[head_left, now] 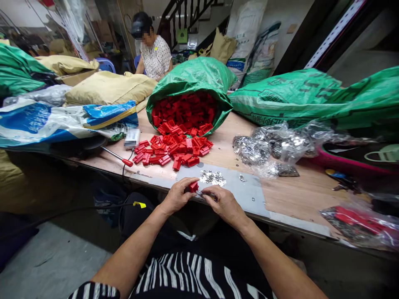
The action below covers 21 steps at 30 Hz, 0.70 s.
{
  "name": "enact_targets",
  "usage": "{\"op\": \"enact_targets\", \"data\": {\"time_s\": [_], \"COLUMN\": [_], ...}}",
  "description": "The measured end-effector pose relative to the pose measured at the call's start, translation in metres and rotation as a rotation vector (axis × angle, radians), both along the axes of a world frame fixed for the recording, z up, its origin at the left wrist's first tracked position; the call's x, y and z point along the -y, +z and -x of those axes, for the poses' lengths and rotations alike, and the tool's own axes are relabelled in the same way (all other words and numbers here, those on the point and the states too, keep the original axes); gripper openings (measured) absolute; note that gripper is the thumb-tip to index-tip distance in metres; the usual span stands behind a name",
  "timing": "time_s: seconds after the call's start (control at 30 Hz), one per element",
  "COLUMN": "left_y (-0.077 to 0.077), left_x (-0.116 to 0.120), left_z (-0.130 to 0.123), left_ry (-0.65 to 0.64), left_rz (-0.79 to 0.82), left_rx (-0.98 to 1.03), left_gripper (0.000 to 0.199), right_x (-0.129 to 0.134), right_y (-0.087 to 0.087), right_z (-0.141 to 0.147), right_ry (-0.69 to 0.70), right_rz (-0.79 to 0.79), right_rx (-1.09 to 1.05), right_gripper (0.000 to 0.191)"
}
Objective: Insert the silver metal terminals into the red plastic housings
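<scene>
My left hand (179,194) is closed on a small red plastic housing (193,187) at the table's front edge. Just to its right, my right hand (222,202) pinches a small shiny metal piece (199,192) against the housing's open end; whether the piece sits inside it I cannot tell. Behind my hands, a pile of small silvery metal parts (213,178) lies on a grey sheet (249,193). Farther back, loose red housings (168,149) spill from the mouth of a green woven sack (199,72).
Clear plastic bags of metal parts (274,145) lie at right, beside a pink basket (339,160). A red-handled tool (120,158) and a small white box (131,137) are at left. More sacks (109,87) line the back. Another person (155,52) sits beyond.
</scene>
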<state>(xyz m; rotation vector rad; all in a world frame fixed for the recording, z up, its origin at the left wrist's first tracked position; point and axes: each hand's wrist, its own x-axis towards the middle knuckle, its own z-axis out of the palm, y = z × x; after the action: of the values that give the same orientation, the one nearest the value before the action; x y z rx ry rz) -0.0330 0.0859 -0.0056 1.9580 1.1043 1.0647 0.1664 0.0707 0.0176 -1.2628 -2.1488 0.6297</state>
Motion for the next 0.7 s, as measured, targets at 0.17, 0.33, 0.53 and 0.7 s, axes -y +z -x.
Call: {"op": "enact_targets", "data": {"time_s": [0.17,0.33,0.53,0.7], "left_y": [0.0044,0.0083,0.0081,0.0089], "left_x": [-0.0016,-0.0035,-0.0059,-0.0052], "left_z": [0.0008,0.0013,0.0018,0.0010], "left_ry": [-0.001,-0.020,-0.046,-0.047], "left_rz": [0.032,0.068,0.085,0.086], "left_rx": [-0.013,-0.026,-0.036,-0.050], "left_gripper": [0.051,0.049,0.040,0.036], "right_x": [-0.0015,-0.0023,-0.0008,0.0046], "right_y": [-0.0013,-0.0021,-0.0022,-0.0006], "right_z": [-0.0003,-0.0016,0.0006,0.0075], "right_ry": [0.044,0.081,0.057,0.011], "right_rz": [-0.017,-0.022,0.000,0.005], "right_rx": [0.011,0.011,0.049,0.088], "right_gripper": [0.017,0.018,0.018,0.018]}}
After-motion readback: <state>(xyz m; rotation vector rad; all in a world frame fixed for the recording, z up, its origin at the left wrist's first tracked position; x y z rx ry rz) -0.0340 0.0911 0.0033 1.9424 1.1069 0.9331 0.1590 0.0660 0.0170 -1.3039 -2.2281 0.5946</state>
